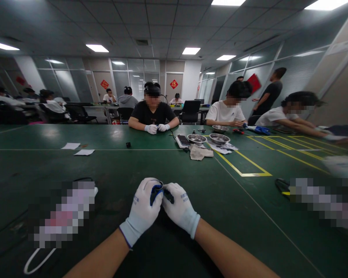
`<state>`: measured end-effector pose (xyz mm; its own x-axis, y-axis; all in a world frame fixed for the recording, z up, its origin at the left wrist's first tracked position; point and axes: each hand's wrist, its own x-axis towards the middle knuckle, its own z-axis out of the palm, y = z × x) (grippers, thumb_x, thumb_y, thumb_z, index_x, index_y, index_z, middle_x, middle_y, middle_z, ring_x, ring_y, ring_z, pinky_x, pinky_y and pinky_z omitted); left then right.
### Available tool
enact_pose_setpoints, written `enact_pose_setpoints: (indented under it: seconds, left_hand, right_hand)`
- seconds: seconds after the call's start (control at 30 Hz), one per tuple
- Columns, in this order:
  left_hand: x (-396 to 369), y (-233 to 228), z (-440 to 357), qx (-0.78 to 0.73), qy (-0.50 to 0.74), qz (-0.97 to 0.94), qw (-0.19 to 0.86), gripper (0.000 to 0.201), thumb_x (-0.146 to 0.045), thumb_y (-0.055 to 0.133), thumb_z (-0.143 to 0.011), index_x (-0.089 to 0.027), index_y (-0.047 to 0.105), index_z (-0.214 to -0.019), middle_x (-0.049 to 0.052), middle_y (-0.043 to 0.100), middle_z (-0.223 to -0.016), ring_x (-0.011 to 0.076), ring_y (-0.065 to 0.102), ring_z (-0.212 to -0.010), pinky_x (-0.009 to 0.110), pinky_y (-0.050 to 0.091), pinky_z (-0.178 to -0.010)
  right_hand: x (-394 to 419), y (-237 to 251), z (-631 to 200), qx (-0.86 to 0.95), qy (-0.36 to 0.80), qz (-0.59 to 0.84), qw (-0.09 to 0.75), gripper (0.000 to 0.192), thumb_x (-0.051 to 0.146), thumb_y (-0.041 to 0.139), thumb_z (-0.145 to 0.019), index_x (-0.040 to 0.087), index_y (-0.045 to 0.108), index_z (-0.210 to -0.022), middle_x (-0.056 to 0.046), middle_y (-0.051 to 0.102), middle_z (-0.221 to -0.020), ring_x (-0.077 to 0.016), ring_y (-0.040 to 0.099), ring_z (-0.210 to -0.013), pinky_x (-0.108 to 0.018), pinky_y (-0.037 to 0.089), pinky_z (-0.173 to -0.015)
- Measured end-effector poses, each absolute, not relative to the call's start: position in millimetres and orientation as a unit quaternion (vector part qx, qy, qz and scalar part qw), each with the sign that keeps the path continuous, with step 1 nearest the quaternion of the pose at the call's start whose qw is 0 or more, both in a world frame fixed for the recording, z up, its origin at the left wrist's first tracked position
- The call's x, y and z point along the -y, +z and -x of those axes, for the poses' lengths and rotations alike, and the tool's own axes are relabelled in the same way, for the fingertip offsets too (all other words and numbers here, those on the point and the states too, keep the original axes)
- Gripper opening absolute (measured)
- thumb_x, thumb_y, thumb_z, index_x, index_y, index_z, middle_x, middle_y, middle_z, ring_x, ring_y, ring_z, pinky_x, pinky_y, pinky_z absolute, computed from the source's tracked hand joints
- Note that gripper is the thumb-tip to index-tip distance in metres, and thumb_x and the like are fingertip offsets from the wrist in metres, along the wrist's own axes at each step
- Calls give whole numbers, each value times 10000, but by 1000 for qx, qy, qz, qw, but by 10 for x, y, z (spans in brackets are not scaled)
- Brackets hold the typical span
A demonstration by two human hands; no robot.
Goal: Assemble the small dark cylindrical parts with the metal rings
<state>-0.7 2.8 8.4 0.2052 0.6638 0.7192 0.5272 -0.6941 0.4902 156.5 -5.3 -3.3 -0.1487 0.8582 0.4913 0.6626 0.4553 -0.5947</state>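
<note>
Both my hands wear white knit gloves and meet over the green table [110, 170]. My left hand [143, 210] grips a small blue and black part [156, 191] at its fingertips. My right hand [179, 208] closes on the dark end of the same part [168, 196]. How the piece is built stays hidden between the fingers.
Across the table a person in a black shirt [153, 112] works with gloved hands. Metal bowls [219, 138], a phone [183, 141], a cloth [200, 152] and a small black piece [128, 144] lie mid-table. Paper slips [70, 146] lie left. Yellow tape lines [251, 164] run right. Other people sit far right.
</note>
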Motion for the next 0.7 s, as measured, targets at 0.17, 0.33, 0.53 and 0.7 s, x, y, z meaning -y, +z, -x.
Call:
enact_pose_setpoints:
  seconds: [0.17, 0.33, 0.53, 0.7]
  left_hand:
    - [-34, 75, 12, -390, 495, -773, 70, 174, -198, 582, -895, -207, 643, -1057, 99, 685, -1050, 257, 685, -976, 435, 605, -869]
    - [-32, 92, 8, -389, 504, -767, 79, 162, -193, 581, -892, -208, 644, -1040, 92, 690, -1021, 249, 686, -954, 425, 605, -861]
    - [-36, 92, 14, -384, 509, -766, 82, 152, -210, 583, -905, -211, 646, -1044, 86, 689, -1029, 248, 687, -966, 422, 602, -874]
    - [-56, 85, 19, -388, 512, -762, 83, 159, -220, 581, -915, -209, 642, -1062, 87, 684, -1034, 244, 687, -964, 423, 609, -870]
  right_hand:
    - [39, -38, -1567, 751, 129, 513, 395, 167, 110, 634, -888, 208, 728, -987, -76, 741, -972, -238, 680, -905, -380, 530, -833]
    - [3, -52, -1564, 742, 92, 549, 373, 111, 110, 685, -835, 211, 698, -878, -76, 725, -909, -256, 660, -858, -394, 517, -791]
    - [35, -18, -1558, 744, 99, 528, 397, 123, 126, 722, -807, 201, 693, -900, -66, 713, -911, -245, 659, -871, -374, 512, -798]
    - [38, -32, -1553, 756, 98, 511, 397, 140, 115, 686, -855, 202, 722, -959, -67, 727, -928, -231, 664, -872, -363, 509, -805]
